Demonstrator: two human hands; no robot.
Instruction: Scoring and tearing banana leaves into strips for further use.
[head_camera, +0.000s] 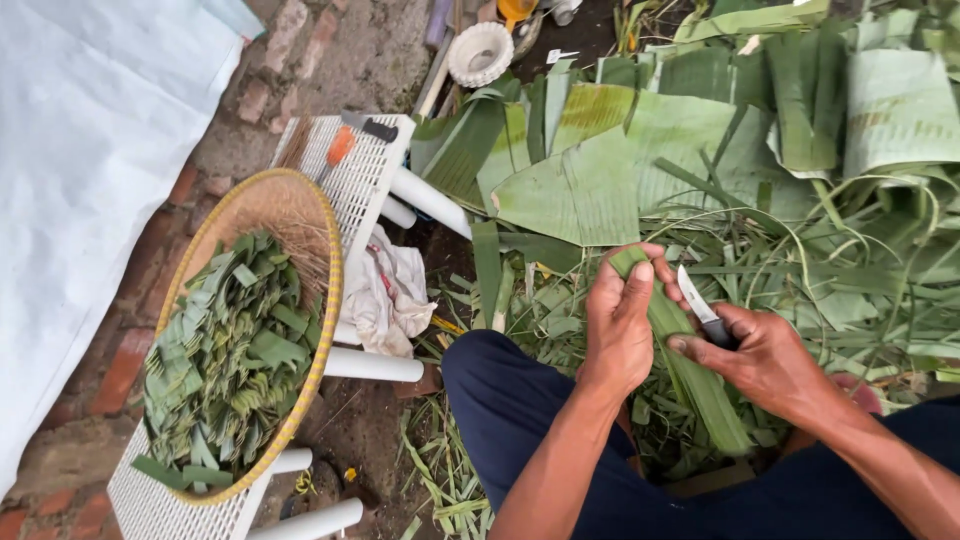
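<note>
Leaf strip (690, 375) sits centre-near, pinched at its top in my left hand (618, 325); right hand (770, 360) grips a small knife (697, 300) against it. Basket (180, 330) at left holds many cut pieces; big leaf pile (700, 140) far right remains uncut.

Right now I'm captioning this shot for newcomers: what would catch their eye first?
At centre, the left hand grips a long green leaf strip while the right hand holds a small knife against it. At left, a round woven basket of folded leaf pieces sits on a white stool.
</note>
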